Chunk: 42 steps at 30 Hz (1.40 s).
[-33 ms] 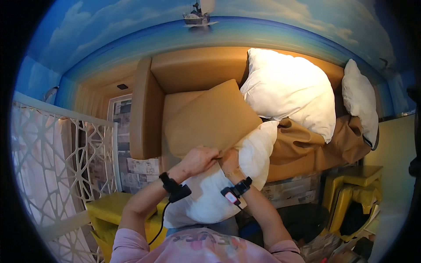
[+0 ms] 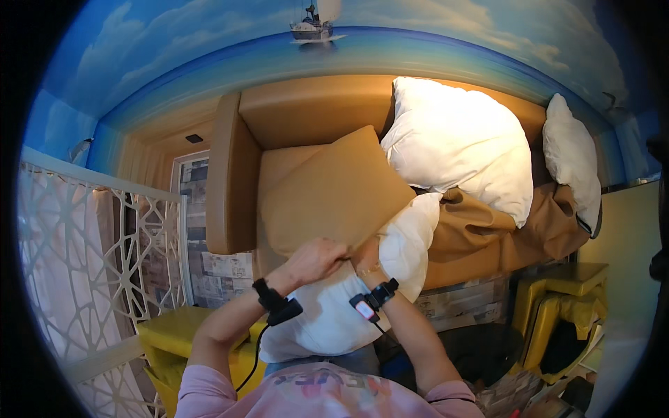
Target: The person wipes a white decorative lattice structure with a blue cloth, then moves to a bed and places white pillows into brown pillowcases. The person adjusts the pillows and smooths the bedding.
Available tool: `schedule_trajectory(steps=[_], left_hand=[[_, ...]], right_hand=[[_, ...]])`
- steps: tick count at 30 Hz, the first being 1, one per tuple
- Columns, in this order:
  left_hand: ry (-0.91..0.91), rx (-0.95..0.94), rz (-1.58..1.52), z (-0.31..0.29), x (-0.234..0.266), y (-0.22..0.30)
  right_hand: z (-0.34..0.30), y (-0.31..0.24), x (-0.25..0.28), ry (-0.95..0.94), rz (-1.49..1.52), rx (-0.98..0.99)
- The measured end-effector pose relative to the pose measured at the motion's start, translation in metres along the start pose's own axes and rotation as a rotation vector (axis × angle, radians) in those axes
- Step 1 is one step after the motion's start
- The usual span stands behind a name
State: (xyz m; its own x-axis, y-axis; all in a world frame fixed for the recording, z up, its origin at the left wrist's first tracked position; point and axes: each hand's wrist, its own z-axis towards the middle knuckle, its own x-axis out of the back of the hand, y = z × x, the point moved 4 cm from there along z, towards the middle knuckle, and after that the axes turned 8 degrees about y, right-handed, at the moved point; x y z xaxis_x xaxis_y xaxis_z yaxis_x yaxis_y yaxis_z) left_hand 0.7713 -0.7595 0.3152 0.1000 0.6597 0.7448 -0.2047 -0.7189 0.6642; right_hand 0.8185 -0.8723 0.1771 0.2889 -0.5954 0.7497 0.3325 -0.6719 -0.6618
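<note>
By the front of the long, smooth brown couch [image 2: 306,108], the bare left hand [image 2: 322,259] pinches the near edge of a big, square, plain brown cushion cover [image 2: 341,191]. The bare right hand [image 2: 366,258] is just beside it; its fingers are hidden, so I cannot tell if they grip. A puffy white cloth pillow [image 2: 313,327] sits right below the hands, at the cover's near edge. Since a moment ago, the hands and cover have moved only a tiny bit. Big letters [image 2: 313,380] cross the pale pink cloth shirt [image 2: 327,400], bent by folds.
</note>
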Motion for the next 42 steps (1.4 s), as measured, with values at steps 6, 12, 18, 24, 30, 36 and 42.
schedule_trajectory(steps=[6, 12, 18, 24, 30, 36, 42], left_hand=[[0.136, -0.064, 0.156, -0.029, 0.007, -0.005], [0.417, 0.148, 0.401, -0.013, 0.047, -0.023], [0.497, 0.111, 0.261, -0.067, 0.076, -0.001], [0.73, 0.022, 0.154, -0.109, 0.117, 0.037], [0.507, 0.125, 0.256, -0.028, 0.068, 0.025], [0.527, 0.149, 0.477, 0.036, 0.046, 0.004], [0.466, 0.203, 0.637, 0.066, 0.05, -0.032]], right_hand=[[0.002, 0.013, 0.024, 0.52, 0.5, -0.225], [-0.015, -0.007, 0.08, 0.298, 0.071, -0.279], [-0.037, -0.071, 0.139, 0.503, 0.23, -0.202], [-0.019, -0.075, 0.153, 0.395, 0.132, -0.1], [-0.023, -0.069, 0.117, 0.162, -0.031, 0.028], [-0.028, -0.061, 0.118, 0.046, -0.101, -0.144], [-0.041, -0.023, 0.11, -0.054, -0.018, -0.159]])
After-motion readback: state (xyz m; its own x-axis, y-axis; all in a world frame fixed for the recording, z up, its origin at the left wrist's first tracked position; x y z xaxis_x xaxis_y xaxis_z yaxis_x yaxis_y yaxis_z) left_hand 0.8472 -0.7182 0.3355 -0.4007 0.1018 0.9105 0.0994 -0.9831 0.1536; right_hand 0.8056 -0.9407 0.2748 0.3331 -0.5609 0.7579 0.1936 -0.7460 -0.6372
